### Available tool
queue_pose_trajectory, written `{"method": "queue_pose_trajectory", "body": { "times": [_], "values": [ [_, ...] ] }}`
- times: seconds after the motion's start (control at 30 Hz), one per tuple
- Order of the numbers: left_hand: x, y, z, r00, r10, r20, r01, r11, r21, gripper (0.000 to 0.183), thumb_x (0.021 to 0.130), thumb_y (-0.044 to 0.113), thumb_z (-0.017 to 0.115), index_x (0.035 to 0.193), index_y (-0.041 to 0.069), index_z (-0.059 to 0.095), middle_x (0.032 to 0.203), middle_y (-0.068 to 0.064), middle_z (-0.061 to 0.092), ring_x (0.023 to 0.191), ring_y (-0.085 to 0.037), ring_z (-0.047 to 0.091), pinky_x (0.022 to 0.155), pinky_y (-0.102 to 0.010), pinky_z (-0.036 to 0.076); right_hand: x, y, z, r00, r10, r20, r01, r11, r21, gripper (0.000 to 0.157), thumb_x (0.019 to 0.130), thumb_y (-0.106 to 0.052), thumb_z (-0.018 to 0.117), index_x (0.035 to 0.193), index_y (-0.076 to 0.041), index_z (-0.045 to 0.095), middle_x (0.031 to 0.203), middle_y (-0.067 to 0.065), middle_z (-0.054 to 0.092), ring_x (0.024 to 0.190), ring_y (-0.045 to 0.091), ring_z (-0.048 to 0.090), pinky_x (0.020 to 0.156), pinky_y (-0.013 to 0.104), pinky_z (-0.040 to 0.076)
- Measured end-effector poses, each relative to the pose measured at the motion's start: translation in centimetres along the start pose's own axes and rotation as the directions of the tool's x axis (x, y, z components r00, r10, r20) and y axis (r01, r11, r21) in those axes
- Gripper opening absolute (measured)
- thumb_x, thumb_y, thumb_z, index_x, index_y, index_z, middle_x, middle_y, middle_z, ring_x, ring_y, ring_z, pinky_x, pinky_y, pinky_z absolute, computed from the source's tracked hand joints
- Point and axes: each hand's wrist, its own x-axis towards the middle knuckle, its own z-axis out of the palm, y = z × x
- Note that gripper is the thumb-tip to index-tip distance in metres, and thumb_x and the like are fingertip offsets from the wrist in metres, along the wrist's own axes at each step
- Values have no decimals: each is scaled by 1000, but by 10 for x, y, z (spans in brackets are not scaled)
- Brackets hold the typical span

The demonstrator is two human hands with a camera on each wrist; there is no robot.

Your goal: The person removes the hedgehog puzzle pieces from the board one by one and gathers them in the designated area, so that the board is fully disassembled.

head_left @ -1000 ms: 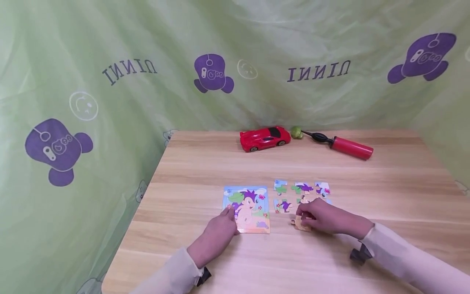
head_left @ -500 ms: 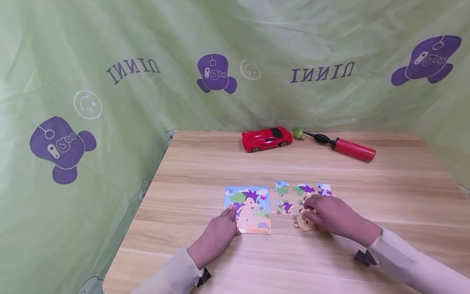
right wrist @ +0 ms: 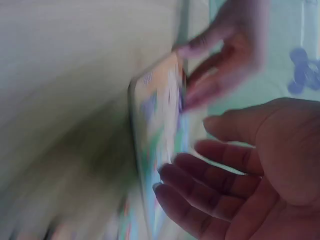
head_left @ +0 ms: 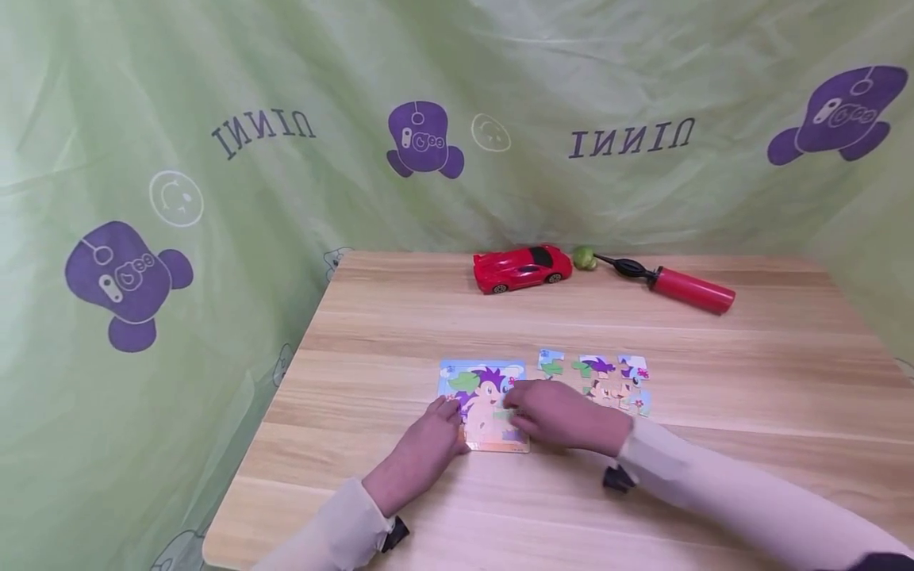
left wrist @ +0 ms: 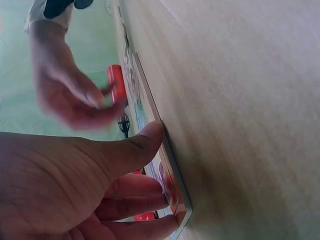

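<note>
A square puzzle board (head_left: 473,382) with a purple-haired hedgehog picture lies flat on the table. My left hand (head_left: 420,449) holds its front left corner; in the left wrist view the thumb is on the near edge and the fingertips are along the side. My right hand (head_left: 564,414) is over the board's right side, covering part of the picture. Seen from the right wrist, that hand (right wrist: 275,170) has its fingers loosely bent, apart from the thumb, with nothing between them. Several loose puzzle pieces (head_left: 597,365) lie right of the board, partly hidden by the right hand.
Along the table's back edge are a red toy car (head_left: 524,268), a small green object (head_left: 584,258) and a red hand pump (head_left: 693,290) with a black nozzle. Behind the wooden table (head_left: 371,349) hangs a green printed curtain (head_left: 314,190).
My right hand has gone left from the loose pieces to the board's right side. The left hand stays at the board's corner. The head view has shifted slightly.
</note>
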Motion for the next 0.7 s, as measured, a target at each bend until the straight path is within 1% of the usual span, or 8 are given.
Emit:
{"method": "queue_pose_trajectory", "body": {
  "times": [0.1, 0.17, 0.27, 0.33, 0.37, 0.5, 0.63, 0.7],
  "values": [
    [1, 0, 1, 1000, -4, -21, 3, 999, -40, 51, 89, 36, 73, 120, -4, 67, 129, -16, 65, 125, -31, 59, 110, -37, 48, 22, -14, 13, 999, -26, 20, 26, 1000, 9, 37, 99, -23, 59, 132, -6, 63, 124, 8, 70, 116, 22, 66, 102, 40, 54],
    [2, 0, 3, 998, -10, -54, 6, 997, -83, 52, 87, 35, 74, 118, -5, 63, 116, -15, 67, 113, -27, 63, 103, -35, 53, 34, -22, 21, 999, -38, 9, 38, 999, 23, 40, 98, -18, 58, 135, -2, 59, 128, 12, 68, 121, 25, 64, 106, 41, 52],
    [4, 0, 5, 995, -37, -93, 23, 989, -149, 46, 86, 34, 77, 110, -1, 57, 96, -7, 61, 90, -19, 59, 83, -29, 57, 44, -33, 30, 999, -32, -31, 34, 998, 57, 38, 94, -11, 60, 131, 0, 60, 123, 12, 69, 118, 25, 64, 106, 41, 51],
    [4, 1, 6, 993, -63, -98, 45, 982, -184, 42, 87, 31, 77, 105, 2, 53, 88, -4, 56, 82, -15, 52, 72, -27, 54, 49, -39, 33, 998, -13, -61, 18, 996, 89, 33, 91, -7, 62, 123, -1, 64, 115, 10, 71, 109, 22, 66, 100, 39, 54],
    [4, 1, 6, 993, -74, -96, 54, 980, -191, 40, 88, 30, 76, 104, 2, 52, 87, -3, 54, 80, -14, 50, 70, -26, 53, 51, -42, 34, 997, 2, -75, 6, 994, 110, 30, 90, -6, 62, 120, -2, 66, 110, 8, 72, 104, 20, 66, 97, 37, 55],
    [1, 1, 6, 991, -94, -99, 77, 983, -169, 35, 92, 26, 71, 106, 0, 52, 88, -4, 54, 80, -13, 49, 69, -24, 53, 55, -51, 39, 991, 29, -131, -8, 988, 155, 26, 86, -2, 66, 112, -3, 69, 100, 6, 73, 92, 17, 67, 86, 34, 58],
    [-1, 1, 8, 988, -73, -137, 62, 995, -81, 34, 93, 22, 70, 110, -3, 53, 90, -5, 55, 81, -13, 50, 69, -23, 54, 56, -55, 43, 988, 55, -146, -34, 990, 140, 33, 85, -6, 71, 117, 0, 67, 104, 9, 73, 95, 20, 66, 90, 37, 56],
    [-2, 1, 9, 986, -62, -156, 56, 998, -37, 37, 92, 22, 71, 111, -4, 52, 90, -5, 54, 80, -13, 50, 68, -22, 54, 56, -56, 44, 988, 76, -136, -59, 990, 129, 39, 84, -9, 74, 121, 1, 65, 104, 10, 70, 92, 20, 62, 87, 35, 55]
  ]
}}
